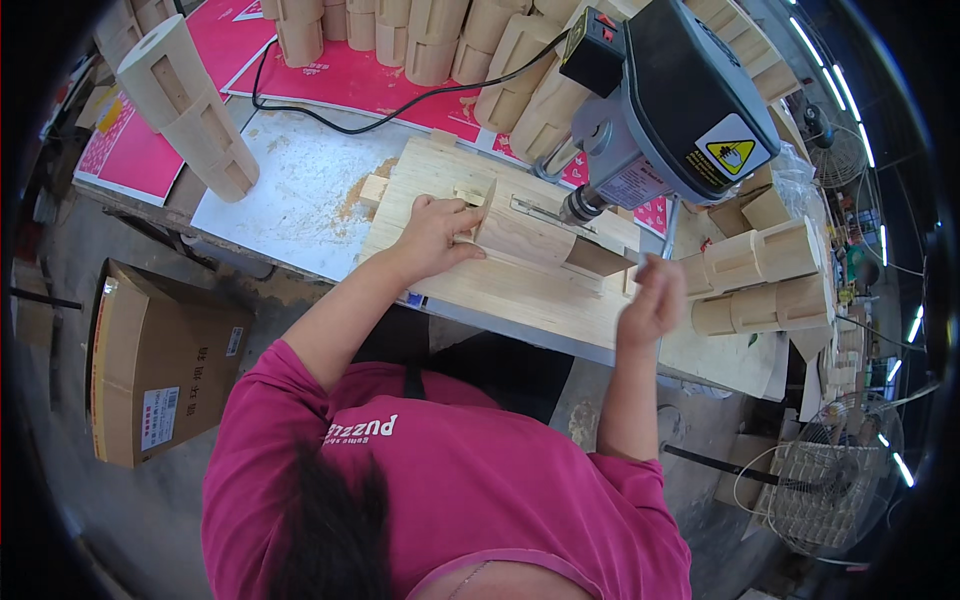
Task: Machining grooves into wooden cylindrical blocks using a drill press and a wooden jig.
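Observation:
A light wooden piece with slots or recesses lies on a pale wooden board on the bench. My left hand grips its left end, thumb on the near side and fingers on the far side. Above the piece hangs the chuck of a black and grey drill press. A bit below the chuck is hard to make out. My right hand, slightly blurred, is closed at the lower end of the drill press lever, to the right of the wooden piece.
Tall wooden cylinders with cut recesses stand at the far left, and more line the back. Others lie at the right. A black cable crosses the bench. A cardboard box sits on the floor at left; a fan stands at right.

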Demonstrator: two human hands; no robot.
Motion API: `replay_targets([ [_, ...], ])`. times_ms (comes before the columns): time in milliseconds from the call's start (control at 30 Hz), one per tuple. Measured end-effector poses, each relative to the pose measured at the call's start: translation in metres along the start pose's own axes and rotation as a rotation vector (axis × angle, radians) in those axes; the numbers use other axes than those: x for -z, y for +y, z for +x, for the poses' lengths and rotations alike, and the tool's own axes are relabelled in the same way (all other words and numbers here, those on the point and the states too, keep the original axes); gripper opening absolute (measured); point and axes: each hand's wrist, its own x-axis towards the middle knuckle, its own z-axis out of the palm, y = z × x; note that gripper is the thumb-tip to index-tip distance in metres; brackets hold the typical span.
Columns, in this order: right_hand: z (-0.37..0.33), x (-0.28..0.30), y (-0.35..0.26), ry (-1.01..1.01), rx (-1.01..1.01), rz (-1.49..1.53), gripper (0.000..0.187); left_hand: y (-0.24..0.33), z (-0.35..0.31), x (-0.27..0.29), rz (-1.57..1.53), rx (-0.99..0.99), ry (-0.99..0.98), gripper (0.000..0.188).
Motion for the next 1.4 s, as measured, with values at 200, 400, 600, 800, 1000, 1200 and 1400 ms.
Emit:
replay_targets([
  [200, 0.134, 0.012, -0.019, 0.011, -0.238, -0.101, 0.027, -0.001, 0.000, -0.010, -0.003, -0.003, 0.030, 0.052],
  [400, 0.177, 0.003, 0.034, -0.057, -0.117, -0.266, 0.029, 0.025, 0.016, -0.027, -0.018, -0.028, 0.015, 0.054],
  [600, 0.134, 0.017, -0.035, -0.006, -0.251, -0.207, 0.027, 0.018, 0.013, -0.030, -0.046, -0.034, 0.066, 0.034],
  [800, 0.032, 0.021, -0.043, 0.016, -0.355, 0.062, 0.019, 0.020, 0.015, -0.030, -0.032, -0.027, 0.007, 0.038],
  [1000, -0.018, -0.025, 0.014, 0.117, 0.024, 0.034, 0.015, 0.022, 0.014, -0.027, -0.008, -0.034, 0.028, 0.051],
  [1200, -0.009, -0.011, 0.009, 0.051, 0.030, 0.021, 0.015, 0.020, 0.015, -0.031, -0.033, -0.026, 0.050, 0.046],
  [1400, 0.114, 0.009, -0.028, 0.130, -0.193, -0.043, 0.027, 0.019, 0.010, -0.029, -0.008, -0.022, 0.069, 0.047],
])
